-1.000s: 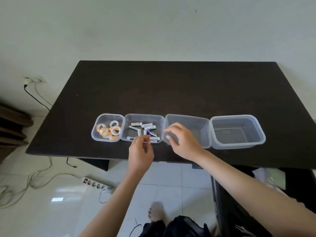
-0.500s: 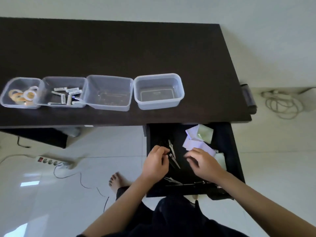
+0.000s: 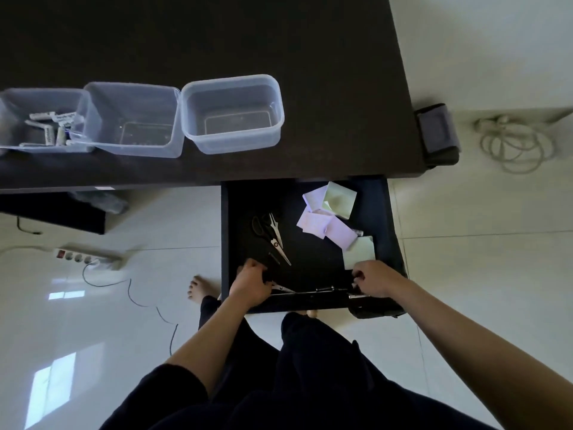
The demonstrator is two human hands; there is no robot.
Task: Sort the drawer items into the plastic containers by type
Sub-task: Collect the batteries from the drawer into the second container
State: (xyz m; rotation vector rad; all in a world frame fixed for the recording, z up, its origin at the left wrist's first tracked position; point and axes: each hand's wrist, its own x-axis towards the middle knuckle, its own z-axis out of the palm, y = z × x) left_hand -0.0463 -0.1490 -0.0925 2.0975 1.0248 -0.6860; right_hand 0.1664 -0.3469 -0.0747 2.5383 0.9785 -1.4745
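The open black drawer [image 3: 231,243] under the dark table holds a pair of black-handled scissors [image 3: 274,235], lying loose, and several purple and green paper notes [image 3: 328,212]. My left hand [image 3: 251,285] is at the drawer's front left, closed on the black handle of a second pair of scissors [image 3: 282,287]. My right hand [image 3: 373,279] is at the front right, fingers curled over a dark item I cannot make out. On the table stand a container with batteries [image 3: 18,100] and two empty clear containers [image 3: 133,88] [image 3: 231,80].
A long thin metal-tipped item [image 3: 325,290] lies along the drawer's front edge. On the floor are a power strip [image 3: 83,257] with a black cable at left, a coiled white cable [image 3: 514,144] at right, and my bare foot [image 3: 198,290].
The view swung from the containers down to the open drawer. Both hands left the table and reached into the drawer, then slid toward its front edge, the left one closing on scissors.
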